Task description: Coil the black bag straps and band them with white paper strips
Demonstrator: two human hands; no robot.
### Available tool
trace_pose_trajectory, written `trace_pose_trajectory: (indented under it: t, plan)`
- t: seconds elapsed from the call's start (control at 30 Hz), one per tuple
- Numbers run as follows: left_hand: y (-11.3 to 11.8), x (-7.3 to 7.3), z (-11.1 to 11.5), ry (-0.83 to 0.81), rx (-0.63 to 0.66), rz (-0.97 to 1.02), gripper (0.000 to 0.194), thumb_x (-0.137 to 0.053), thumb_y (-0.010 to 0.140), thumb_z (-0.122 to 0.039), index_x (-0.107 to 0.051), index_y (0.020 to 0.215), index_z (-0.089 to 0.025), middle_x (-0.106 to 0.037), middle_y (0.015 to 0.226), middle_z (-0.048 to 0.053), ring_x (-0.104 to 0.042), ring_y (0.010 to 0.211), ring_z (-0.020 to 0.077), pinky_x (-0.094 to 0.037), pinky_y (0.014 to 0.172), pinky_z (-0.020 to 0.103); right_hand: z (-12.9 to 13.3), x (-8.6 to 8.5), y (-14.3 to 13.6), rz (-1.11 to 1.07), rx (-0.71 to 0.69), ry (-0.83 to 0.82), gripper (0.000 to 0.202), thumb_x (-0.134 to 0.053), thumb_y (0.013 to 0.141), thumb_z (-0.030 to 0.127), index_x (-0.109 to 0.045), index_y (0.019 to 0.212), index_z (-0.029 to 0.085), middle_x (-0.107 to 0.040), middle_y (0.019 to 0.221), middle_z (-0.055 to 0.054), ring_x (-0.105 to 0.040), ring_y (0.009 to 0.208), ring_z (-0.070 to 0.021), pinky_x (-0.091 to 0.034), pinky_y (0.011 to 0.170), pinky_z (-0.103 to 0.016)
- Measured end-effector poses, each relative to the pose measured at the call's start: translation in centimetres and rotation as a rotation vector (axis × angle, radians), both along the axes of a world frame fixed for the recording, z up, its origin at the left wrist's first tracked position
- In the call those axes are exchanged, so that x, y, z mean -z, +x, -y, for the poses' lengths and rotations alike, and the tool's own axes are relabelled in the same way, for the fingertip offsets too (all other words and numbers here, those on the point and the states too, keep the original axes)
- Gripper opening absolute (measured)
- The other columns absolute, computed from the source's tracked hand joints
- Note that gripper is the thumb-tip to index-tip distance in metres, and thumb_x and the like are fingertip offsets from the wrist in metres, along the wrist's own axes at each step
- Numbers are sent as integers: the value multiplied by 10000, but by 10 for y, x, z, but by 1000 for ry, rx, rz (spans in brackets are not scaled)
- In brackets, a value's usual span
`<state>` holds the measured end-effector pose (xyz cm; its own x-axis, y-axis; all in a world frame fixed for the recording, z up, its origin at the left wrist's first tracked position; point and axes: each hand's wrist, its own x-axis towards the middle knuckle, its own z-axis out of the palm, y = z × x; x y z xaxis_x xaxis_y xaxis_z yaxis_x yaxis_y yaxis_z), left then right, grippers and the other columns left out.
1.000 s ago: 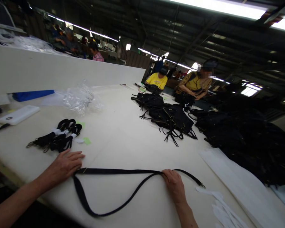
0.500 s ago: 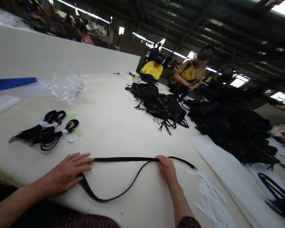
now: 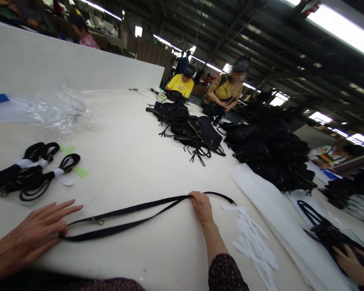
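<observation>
A long black strap [image 3: 124, 228] lies doubled on the pale table, with a metal clip [image 3: 98, 221] near its left part and another clip at its right end. At the strap's left fold is my left hand [image 3: 38, 234], fingers spread, its thumb side touching the loop. My right hand [image 3: 201, 204] is closed on both lengths of the strap, and a short end sticks out beyond it to the right. Bundled black straps with white bands [image 3: 42, 169] rest at the left, beside green paper pieces [image 3: 80, 172].
Clear plastic bags [image 3: 60, 111] lie at the back left before a white partition [image 3: 79, 60]. Black bags [image 3: 197, 131] are heaped across the table. White strips [image 3: 255, 242] and a long white sheet [image 3: 269, 218] lie right. Another person's hands [image 3: 353, 266] touch a black bag at lower right.
My left hand has moved left and drawn the slack strap into a long, narrow loop. The view has shifted right, and another person's hands now show at lower right. My right hand still grips the strap.
</observation>
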<state>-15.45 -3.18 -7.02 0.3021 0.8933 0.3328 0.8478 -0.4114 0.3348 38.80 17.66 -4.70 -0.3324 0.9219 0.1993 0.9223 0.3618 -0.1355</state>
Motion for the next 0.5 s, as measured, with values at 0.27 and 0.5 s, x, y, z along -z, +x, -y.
trace_pose_trajectory:
  t: [0.27, 0.5]
  plan:
    - [-17, -3, -1, 73, -119, -148, 315, -476, 885, -253, -666, 1112, -360, -560, 1430, -44, -433, 1381, 266, -231, 1172, 490, -6, -5, -7, -2, -28, -15, 195, -500, 921, 235, -688, 971, 247, -711, 1005, -28, -636, 945, -216, -404, 910, -366]
    - [36, -19, -26, -6, -182, -18, 428, -546, 920, -455, -541, 1325, -319, -596, 1391, 22, -475, 1346, 244, -323, 1134, 420, -7, -2, -2, 7, -50, -23, 209, -477, 923, 246, -677, 985, 247, -710, 1008, -32, -633, 957, -222, -411, 920, -374]
